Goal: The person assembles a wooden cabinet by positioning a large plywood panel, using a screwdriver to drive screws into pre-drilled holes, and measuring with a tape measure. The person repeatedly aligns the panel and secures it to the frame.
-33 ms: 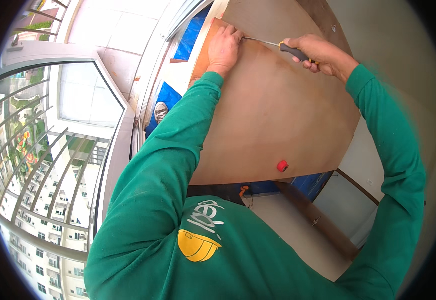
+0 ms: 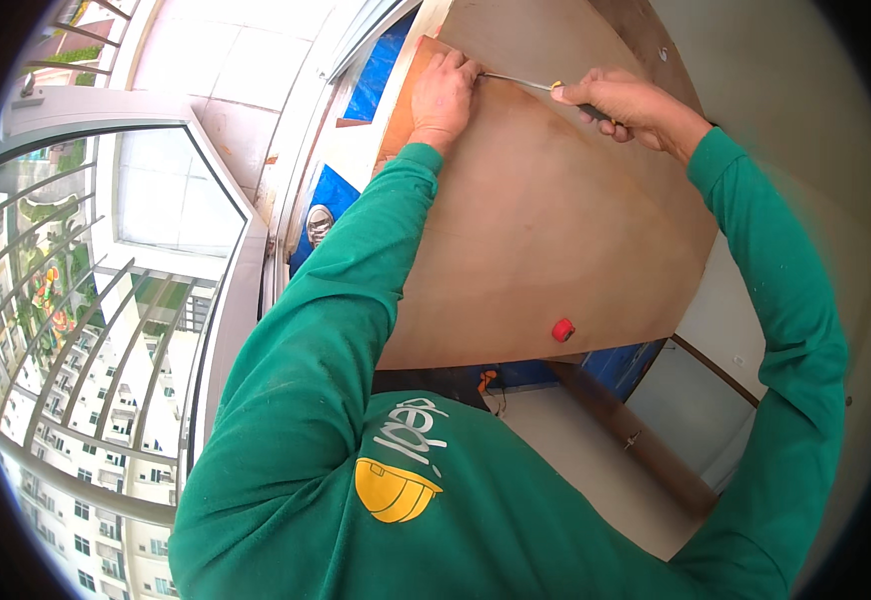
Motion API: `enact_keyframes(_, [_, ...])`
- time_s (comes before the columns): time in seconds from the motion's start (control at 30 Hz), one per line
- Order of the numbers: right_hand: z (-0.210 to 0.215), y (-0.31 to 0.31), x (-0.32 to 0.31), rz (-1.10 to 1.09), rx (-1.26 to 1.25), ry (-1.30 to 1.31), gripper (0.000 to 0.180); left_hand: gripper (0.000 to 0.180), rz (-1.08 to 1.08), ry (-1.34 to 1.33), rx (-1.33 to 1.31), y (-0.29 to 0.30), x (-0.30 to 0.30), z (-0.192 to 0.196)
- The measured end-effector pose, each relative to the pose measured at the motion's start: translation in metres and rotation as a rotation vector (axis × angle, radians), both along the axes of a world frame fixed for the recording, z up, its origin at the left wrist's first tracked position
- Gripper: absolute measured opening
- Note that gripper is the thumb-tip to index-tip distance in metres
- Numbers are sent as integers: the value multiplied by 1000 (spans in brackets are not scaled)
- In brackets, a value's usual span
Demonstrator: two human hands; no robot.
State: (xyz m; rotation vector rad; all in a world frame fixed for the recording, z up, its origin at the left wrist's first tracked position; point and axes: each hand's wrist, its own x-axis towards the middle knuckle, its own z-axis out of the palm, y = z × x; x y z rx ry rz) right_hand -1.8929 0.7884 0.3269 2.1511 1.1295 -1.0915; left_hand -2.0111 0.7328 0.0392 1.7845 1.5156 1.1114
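The green shirt (image 2: 516, 500) below the hands bears white lettering (image 2: 413, 437). The right hand (image 2: 631, 98) grips a screwdriver (image 2: 594, 112) pointing at the left hand (image 2: 444, 97), curled on the panel (image 2: 546, 230) beneath; its hold I cannot tell.

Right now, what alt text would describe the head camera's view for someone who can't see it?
A person's right hand grips a dark-handled screwdriver, its shaft reaching to the left hand near the edge of a brown board. A small red object lies on the board, and a white-framed glass panel stands at left.
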Motion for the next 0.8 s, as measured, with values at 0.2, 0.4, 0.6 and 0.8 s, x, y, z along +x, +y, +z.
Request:
enact_keyframes(0.2, [-14, -25, 15, 1211, 314, -164, 25, 16, 7, -3, 16, 5, -2, 5])
enact_keyframes(0.4, [-2, 33, -12, 18, -48, -89, 26, 15, 8, 30, 12, 7, -2, -4])
enact_keyframes(0.6, [-1, 10, 2, 300, 60, -20, 21, 28, -104, 13, -27, 6, -8, 8])
enact_keyframes(0.8, [-12, -13, 13, 1760, 437, -308, 23, 86, 197, 160, -51, -1, -68, 10])
